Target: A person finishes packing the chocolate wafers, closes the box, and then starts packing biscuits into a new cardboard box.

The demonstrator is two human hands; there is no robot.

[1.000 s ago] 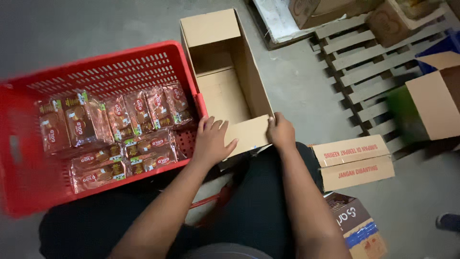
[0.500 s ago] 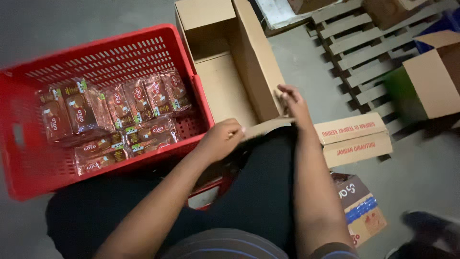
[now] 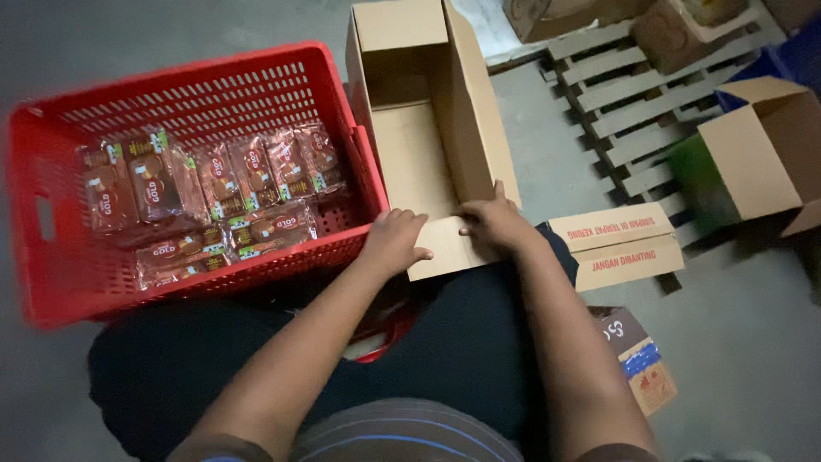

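An open, empty brown cardboard box (image 3: 416,158) lies on the floor in front of my lap, its near flap (image 3: 445,250) folded toward me. My left hand (image 3: 395,241) sits at the flap's left edge, next to the red crate, with its fingers curled over the cardboard. My right hand (image 3: 492,224) rests flat on the flap at the box's near right corner, fingers spread and thumb up along the right wall. A red plastic crate (image 3: 60,282) at my left holds several brown snack packets (image 3: 214,192) lying flat.
A flattened printed carton (image 3: 624,244) lies by my right knee, with a small brown and blue box (image 3: 643,364) nearer me. A wooden pallet (image 3: 633,94) is at the far right, with an open carton (image 3: 761,162) standing beside it. More boxes line the top edge.
My left hand has moved from the crate's corner onto the near flap. My right hand has slid down from the box's right wall onto the same flap.
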